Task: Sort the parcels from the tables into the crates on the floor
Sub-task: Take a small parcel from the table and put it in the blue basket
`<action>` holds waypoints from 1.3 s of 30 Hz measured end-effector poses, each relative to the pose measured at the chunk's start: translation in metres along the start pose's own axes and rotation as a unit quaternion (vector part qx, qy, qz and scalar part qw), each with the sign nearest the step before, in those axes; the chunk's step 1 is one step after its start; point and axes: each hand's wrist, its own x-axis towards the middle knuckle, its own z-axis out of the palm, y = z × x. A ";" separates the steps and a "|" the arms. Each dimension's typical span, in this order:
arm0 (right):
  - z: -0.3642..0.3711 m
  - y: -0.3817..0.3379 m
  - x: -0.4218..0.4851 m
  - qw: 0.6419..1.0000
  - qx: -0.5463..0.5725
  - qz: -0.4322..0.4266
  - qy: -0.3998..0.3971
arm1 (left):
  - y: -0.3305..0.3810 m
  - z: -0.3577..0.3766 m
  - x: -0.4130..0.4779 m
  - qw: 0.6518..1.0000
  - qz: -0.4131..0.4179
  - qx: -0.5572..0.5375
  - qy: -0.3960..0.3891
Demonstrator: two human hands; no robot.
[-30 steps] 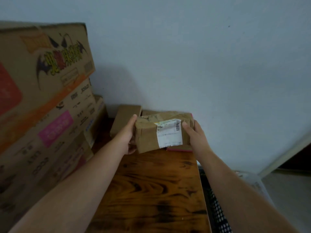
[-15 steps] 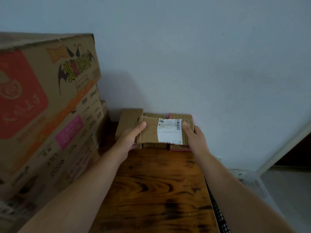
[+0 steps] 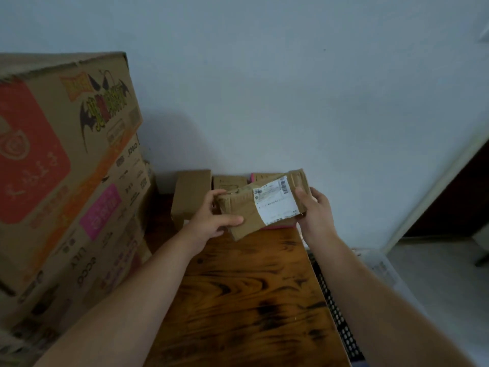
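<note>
The labelled parcel (image 3: 260,205), flat earlier, is now tilted, gripped at its ends by the left hand (image 3: 211,221) and right hand (image 3: 316,210); pickup is underway, and carrying to a crate is called for next.

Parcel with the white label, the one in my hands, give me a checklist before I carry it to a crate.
1. Grip: left hand and right hand hold opposite ends of the parcel: ok.
2. Label faces up: ok.
3. Label text readable: not ok, blurred.
4. Parcel clear of the pink-edged parcel beneath: cannot tell.
5. Room in the black mesh crate right of the table: cannot tell, only its rim shows.
</note>
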 end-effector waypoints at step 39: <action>-0.476 -0.035 -0.189 0.958 -0.226 0.039 0.172 | -0.161 0.501 -0.151 0.965 -0.118 0.022 -0.234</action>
